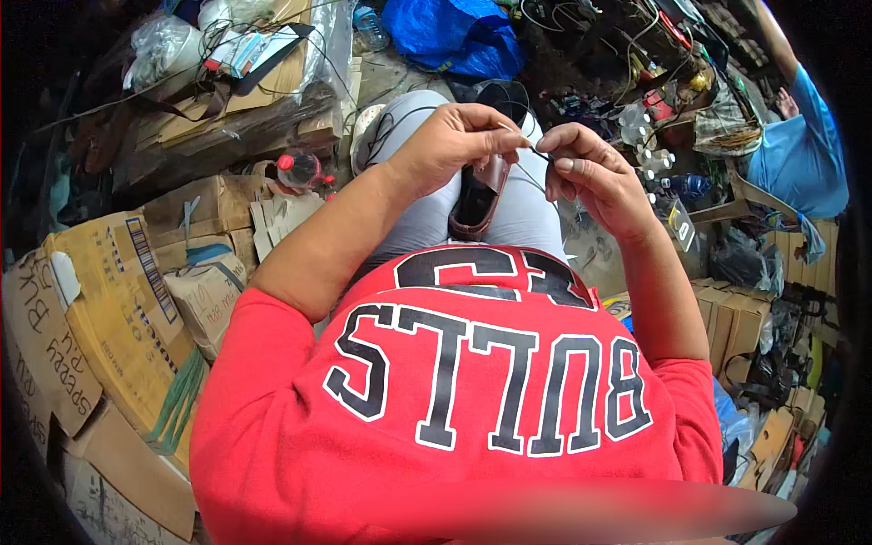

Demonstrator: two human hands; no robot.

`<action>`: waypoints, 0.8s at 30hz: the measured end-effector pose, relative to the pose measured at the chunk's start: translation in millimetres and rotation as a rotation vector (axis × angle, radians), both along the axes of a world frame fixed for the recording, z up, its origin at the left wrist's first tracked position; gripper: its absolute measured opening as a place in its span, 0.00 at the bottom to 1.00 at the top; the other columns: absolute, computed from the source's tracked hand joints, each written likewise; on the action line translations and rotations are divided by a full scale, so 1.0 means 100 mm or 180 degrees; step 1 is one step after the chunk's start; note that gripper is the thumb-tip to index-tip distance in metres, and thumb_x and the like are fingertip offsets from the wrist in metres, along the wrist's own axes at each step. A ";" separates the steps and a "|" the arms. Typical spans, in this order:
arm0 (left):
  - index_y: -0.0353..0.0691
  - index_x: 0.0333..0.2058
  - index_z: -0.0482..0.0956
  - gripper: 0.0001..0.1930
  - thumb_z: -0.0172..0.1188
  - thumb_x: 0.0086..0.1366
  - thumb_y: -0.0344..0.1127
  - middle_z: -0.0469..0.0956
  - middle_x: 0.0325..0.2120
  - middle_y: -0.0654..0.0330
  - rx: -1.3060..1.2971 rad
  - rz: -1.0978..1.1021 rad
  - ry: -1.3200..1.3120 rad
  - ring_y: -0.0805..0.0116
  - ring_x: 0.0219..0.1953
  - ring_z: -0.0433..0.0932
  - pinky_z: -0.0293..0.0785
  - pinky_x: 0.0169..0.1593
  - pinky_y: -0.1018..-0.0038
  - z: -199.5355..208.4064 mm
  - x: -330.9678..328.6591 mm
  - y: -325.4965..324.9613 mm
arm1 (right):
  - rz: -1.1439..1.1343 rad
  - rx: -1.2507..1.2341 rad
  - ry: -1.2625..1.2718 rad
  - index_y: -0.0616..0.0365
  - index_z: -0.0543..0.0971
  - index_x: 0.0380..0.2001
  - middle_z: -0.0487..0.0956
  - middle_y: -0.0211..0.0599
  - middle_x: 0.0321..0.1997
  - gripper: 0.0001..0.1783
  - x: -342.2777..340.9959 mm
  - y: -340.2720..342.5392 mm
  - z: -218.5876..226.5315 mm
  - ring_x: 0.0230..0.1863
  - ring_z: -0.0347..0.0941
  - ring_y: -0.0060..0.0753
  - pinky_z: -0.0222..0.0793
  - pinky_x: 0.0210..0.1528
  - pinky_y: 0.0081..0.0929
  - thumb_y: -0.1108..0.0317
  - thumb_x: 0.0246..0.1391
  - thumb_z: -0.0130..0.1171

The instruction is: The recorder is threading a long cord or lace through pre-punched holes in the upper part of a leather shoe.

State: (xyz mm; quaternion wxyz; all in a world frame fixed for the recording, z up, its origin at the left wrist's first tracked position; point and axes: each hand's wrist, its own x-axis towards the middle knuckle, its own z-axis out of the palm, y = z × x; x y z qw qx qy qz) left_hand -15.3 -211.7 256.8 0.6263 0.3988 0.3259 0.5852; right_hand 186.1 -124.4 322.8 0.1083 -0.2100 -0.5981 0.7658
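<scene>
A thin black cord point(543, 155) is pinched in the right hand point(595, 173), with slack dark strands trailing loosely below. A slender, pale, straight piece point(530, 143), too small to identify, pokes from the left hand's point(445, 150) fingertips. A dark brown, glossy leather-like shoe point(491, 176) lies lengthwise on the lap point(522, 213), opening upward, rounded end nearest the body.

Grey floor point(397, 74) in daylight-like brightness. Cardboard boxes point(109, 291) crowd the left, a blue tarp point(454, 36) lies far, more cardboard point(734, 320) stands right.
</scene>
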 end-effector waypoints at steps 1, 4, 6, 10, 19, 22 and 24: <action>0.38 0.34 0.81 0.10 0.63 0.58 0.38 0.80 0.25 0.64 0.0012 0.0110 -0.0119 0.83 0.26 0.73 0.63 0.27 0.86 0.00 0.00 0.01 | 0.0069 0.0001 -0.0050 0.60 0.71 0.44 0.75 0.29 0.26 0.13 0.01 0.03 -0.02 0.29 0.72 0.17 0.60 0.29 0.12 0.71 0.55 0.49; 0.36 0.35 0.80 0.09 0.61 0.59 0.35 0.79 0.26 0.62 -0.0002 0.0210 0.0126 0.82 0.24 0.70 0.64 0.28 0.86 0.00 -0.01 0.00 | 0.0052 -0.0107 -0.0138 0.59 0.69 0.45 0.74 0.31 0.25 0.14 0.01 0.05 -0.05 0.27 0.72 0.18 0.60 0.28 0.12 0.71 0.55 0.49; 0.37 0.33 0.81 0.08 0.62 0.59 0.36 0.79 0.25 0.64 -0.0070 0.0279 0.0083 0.83 0.24 0.70 0.63 0.27 0.86 -0.02 0.02 0.02 | 0.0079 -0.0138 -0.0125 0.59 0.69 0.46 0.75 0.32 0.26 0.14 0.00 0.07 -0.08 0.27 0.72 0.18 0.61 0.28 0.13 0.71 0.55 0.49; 0.38 0.30 0.80 0.06 0.62 0.58 0.34 0.78 0.23 0.67 -0.0153 0.0491 -0.0067 0.85 0.25 0.70 0.63 0.28 0.86 0.01 0.08 0.03 | 0.0337 -0.0005 -0.0090 0.59 0.66 0.48 0.76 0.37 0.28 0.18 0.01 0.12 -0.16 0.29 0.72 0.22 0.64 0.31 0.18 0.70 0.53 0.50; 0.36 0.31 0.78 0.07 0.61 0.59 0.34 0.76 0.22 0.68 -0.0111 0.0440 0.0834 0.84 0.24 0.72 0.68 0.28 0.85 -0.02 0.22 0.07 | -0.0501 0.2225 -0.0499 0.61 0.79 0.35 0.77 0.28 0.28 0.06 -0.03 0.05 -0.32 0.31 0.69 0.15 0.66 0.34 0.17 0.73 0.52 0.59; 0.38 0.38 0.75 0.17 0.66 0.53 0.40 0.72 0.23 0.67 0.0587 0.0981 0.2473 0.79 0.28 0.72 0.68 0.30 0.81 -0.11 0.06 0.27 | -0.0647 0.1478 -0.1025 0.61 0.79 0.35 0.77 0.27 0.28 0.07 0.08 0.18 -0.39 0.30 0.68 0.16 0.66 0.34 0.17 0.72 0.52 0.59; 0.39 0.40 0.75 0.20 0.66 0.51 0.41 0.72 0.24 0.62 0.1511 0.1744 0.3695 0.67 0.29 0.74 0.69 0.33 0.72 -0.08 0.01 0.44 | -0.0742 0.1347 -0.1094 0.60 0.79 0.36 0.76 0.26 0.29 0.08 0.22 0.27 -0.57 0.32 0.68 0.16 0.65 0.36 0.17 0.72 0.53 0.58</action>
